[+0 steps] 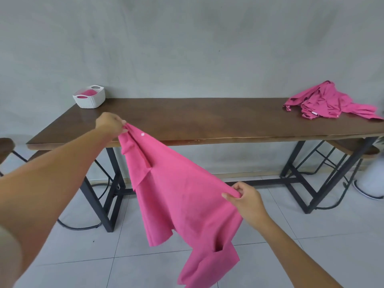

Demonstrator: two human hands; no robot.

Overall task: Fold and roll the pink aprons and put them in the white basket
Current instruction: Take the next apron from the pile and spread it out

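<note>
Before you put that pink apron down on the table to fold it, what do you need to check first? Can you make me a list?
1. Left hand pinches the top of the held apron: ok.
2. Right hand pinches the apron's side edge: ok.
3. Apron is spread smooth between the hands: not ok. It hangs creased, with one flap doubled over and the bottom drooping toward the floor.
4. Bare space on the table in front to lay it on: ok.
5. Pile of aprons is out of the way, at the table's right end: ok.
6. White basket has room for one more: cannot tell. Pink cloth already shows inside.
</note>
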